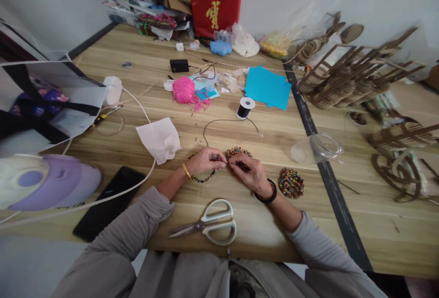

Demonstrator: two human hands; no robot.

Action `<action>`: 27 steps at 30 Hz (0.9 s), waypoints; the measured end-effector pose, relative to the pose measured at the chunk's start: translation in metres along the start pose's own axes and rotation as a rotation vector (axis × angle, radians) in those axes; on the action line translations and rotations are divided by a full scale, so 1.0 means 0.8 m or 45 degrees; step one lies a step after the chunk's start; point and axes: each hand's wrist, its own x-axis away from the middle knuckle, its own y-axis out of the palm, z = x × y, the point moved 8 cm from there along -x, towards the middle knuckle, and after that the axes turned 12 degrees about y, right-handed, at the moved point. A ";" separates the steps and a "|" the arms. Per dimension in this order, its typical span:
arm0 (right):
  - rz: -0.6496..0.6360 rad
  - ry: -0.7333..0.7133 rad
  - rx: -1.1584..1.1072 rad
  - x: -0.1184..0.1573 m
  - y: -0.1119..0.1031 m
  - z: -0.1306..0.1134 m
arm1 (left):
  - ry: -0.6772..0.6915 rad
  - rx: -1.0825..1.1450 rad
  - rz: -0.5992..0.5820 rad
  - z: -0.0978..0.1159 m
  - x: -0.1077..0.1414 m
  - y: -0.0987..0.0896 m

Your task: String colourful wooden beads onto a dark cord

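Observation:
My left hand (206, 160) is closed in a pinch on a beaded string (205, 180), which loops beneath the hand and wrist. My right hand (249, 172) also pinches, its fingertips meeting the left ones; what sits between them is too small to make out. Just behind the fingertips lies a heap of multicoloured beads (238, 152), partly covered by the right hand. Thin black cord (219, 120) curves over the table from behind my left hand. Right of my right wrist rests a coiled pile of similar beads (291, 183). Scissors (218, 223) with white handles lie in front of both hands.
Beyond the hands stand a spool of black cord (244, 108), pink yarn (184, 90) and blue sheets (267, 87). A crumpled tissue (159, 140), black phone (109, 202) and white cable (113, 196) lie left. At right are a plastic cup (310, 148) and woven baskets (343, 78).

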 end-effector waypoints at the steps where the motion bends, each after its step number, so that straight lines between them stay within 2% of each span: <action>1: 0.000 -0.001 -0.004 0.000 0.000 0.000 | 0.005 -0.004 0.000 0.000 0.000 0.000; 17: -0.025 -0.015 -0.022 0.001 0.000 0.000 | 0.055 -0.096 -0.038 0.011 -0.001 0.003; 27: -0.011 -0.071 -0.031 0.000 0.000 -0.001 | 0.041 -0.090 -0.037 0.008 -0.001 0.003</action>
